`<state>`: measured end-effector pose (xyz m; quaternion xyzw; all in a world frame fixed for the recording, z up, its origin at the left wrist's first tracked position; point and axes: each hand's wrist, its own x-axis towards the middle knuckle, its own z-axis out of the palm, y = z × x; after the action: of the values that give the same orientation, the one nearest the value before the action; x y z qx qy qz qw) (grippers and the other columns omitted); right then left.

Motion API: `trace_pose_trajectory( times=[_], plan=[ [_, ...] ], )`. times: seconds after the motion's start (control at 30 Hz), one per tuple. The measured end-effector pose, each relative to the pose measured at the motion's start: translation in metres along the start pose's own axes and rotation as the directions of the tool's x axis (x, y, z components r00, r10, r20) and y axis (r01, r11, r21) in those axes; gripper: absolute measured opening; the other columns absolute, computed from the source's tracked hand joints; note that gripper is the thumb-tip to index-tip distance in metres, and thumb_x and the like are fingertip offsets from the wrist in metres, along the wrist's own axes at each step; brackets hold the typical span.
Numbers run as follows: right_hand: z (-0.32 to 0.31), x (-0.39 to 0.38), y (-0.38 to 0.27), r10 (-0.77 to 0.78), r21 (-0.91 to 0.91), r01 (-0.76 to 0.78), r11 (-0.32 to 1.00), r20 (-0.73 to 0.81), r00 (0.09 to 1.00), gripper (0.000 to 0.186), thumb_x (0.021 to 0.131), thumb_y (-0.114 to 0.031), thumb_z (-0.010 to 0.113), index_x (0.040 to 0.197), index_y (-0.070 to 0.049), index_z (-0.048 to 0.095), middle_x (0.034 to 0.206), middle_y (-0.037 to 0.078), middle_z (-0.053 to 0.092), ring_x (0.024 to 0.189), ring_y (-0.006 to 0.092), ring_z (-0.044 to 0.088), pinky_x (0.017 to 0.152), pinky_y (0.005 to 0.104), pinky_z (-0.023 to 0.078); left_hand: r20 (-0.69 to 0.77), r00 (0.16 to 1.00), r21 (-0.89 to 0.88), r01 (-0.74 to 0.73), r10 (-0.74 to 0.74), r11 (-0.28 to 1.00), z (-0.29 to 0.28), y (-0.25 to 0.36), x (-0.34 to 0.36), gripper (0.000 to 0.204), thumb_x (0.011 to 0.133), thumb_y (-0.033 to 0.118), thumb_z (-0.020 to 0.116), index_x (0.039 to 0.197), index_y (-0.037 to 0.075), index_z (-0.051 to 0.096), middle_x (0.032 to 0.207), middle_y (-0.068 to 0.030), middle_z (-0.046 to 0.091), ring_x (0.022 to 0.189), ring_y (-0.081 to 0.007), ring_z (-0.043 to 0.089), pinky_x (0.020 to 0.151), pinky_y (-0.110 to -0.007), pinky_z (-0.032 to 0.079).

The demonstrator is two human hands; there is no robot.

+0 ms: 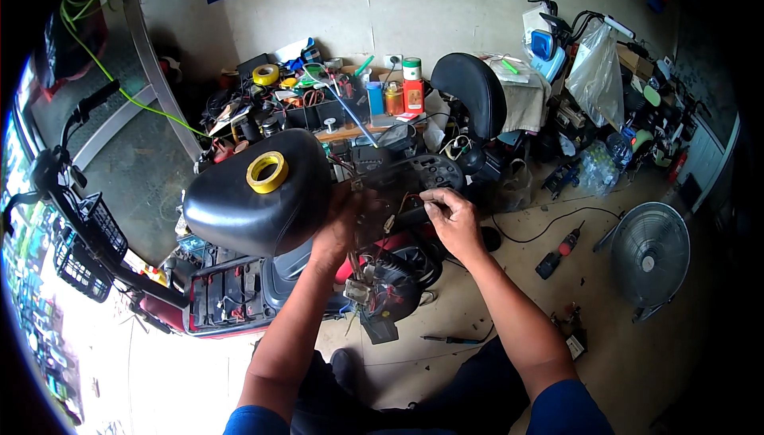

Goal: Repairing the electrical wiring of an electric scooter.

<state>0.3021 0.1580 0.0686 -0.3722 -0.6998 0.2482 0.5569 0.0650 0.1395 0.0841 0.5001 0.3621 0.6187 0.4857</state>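
A black padded saddle (pixel 255 204), with a yellow tape roll (pixel 267 171) lying on it, is tilted over a red scooter's body (pixel 290 276). My left hand (pixel 338 224) is at the saddle's right edge, fingers curled round something in shadow that I cannot make out. Beside it are loose wires and connectors (pixel 388 220) and a dark housing (pixel 394 296) hanging lower down. My right hand (pixel 454 224) pinches what looks like a thin wire near a dark perforated part (pixel 430 172).
Behind stand a cluttered bench (pixel 334 134) and a black backrest (pixel 469 93). Handlebars with a basket (pixel 91 248) are at left. A fan (pixel 649 256), a power drill (pixel 561 252), a soldering iron (pixel 450 339) and cables lie or stand on the floor (pixel 525 292). Heaped parts (pixel 652 124) line the right wall.
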Motion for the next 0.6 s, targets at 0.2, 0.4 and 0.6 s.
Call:
trace_pose_trajectory(
  times=[0.2,0.4,0.6],
  plan=[
    [0.003,0.001,0.008,-0.003,0.003,0.003,1.000,-0.031,1.000,0.019,0.091,-0.001,0.066,0.109,0.002,0.071,0.106,0.013,0.074,0.096,0.0225,0.072,0.083,0.0318,0.055,0.020,0.995,-0.079,0.094,-0.093,0.992,0.010,0.017,-0.011,0.025,0.101,0.015,0.060,0.121,0.000,0.063,0.112,-0.0103,0.072,0.100,-0.0173,0.069,0.092,-0.032,0.055],
    [0.012,-0.002,-0.018,0.047,0.231,-0.057,0.971,0.049,0.998,0.036,0.095,-0.014,0.072,0.127,0.000,0.064,0.107,0.008,0.073,0.091,0.0093,0.068,0.077,0.0236,0.055,0.184,0.975,0.091,0.108,-0.123,0.990,0.002,0.005,-0.006,0.023,0.100,0.022,0.067,0.112,0.003,0.069,0.101,-0.0039,0.071,0.090,-0.0135,0.068,0.082,-0.028,0.056],
    [0.016,-0.006,-0.039,0.060,0.366,-0.100,0.925,0.120,0.991,0.029,0.096,-0.014,0.073,0.119,0.003,0.068,0.099,0.005,0.073,0.085,0.0078,0.067,0.074,0.0219,0.054,0.383,0.923,0.293,-0.171,0.048,0.941,0.003,0.000,-0.003,0.020,0.098,0.007,0.067,0.117,-0.001,0.068,0.115,-0.0071,0.065,0.100,-0.0133,0.065,0.087,-0.028,0.053]
  ],
)
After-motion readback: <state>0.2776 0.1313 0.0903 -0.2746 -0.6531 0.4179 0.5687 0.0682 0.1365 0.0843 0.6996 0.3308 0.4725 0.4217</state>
